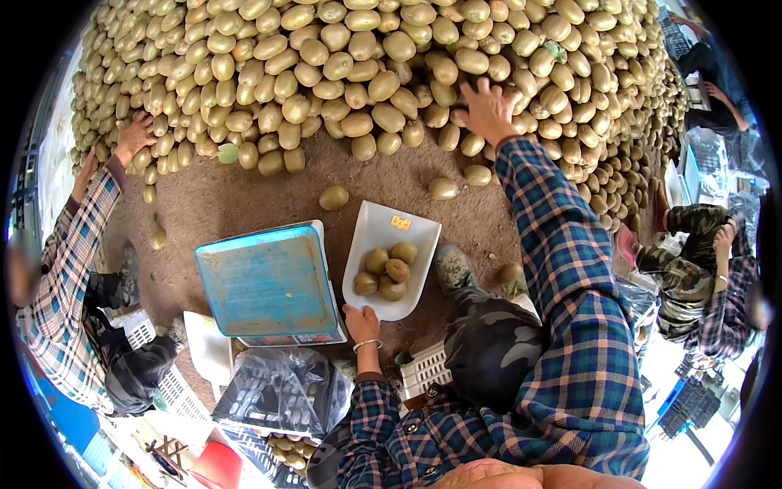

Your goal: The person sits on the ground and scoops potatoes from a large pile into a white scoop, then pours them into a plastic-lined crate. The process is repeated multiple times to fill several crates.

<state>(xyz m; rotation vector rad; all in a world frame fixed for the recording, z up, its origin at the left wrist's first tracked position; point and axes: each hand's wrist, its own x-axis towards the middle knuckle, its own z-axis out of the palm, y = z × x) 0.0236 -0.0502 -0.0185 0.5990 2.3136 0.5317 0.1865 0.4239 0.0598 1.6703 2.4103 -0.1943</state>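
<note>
My left hand (361,324) grips the near end of a white plastic scoop (385,229), low over the brown ground. Several kiwifruit (391,288) sit together in the scoop, and a small yellow label marks its far part. Reaching forward, my right hand (490,113) has its fingers spread over the front of a large kiwifruit heap (366,61). No fruit is visibly gripped in that hand. To the left of the scoop stands a digital scale with a blue tray (269,278).
Loose kiwifruit (334,198) lie on the bare ground. Below the scale is a plastic-lined crate (275,391). A co-worker's hand (135,132) touches the heap at left, near a second white scoop (208,345). Another person sits at right in camouflage trousers (687,269).
</note>
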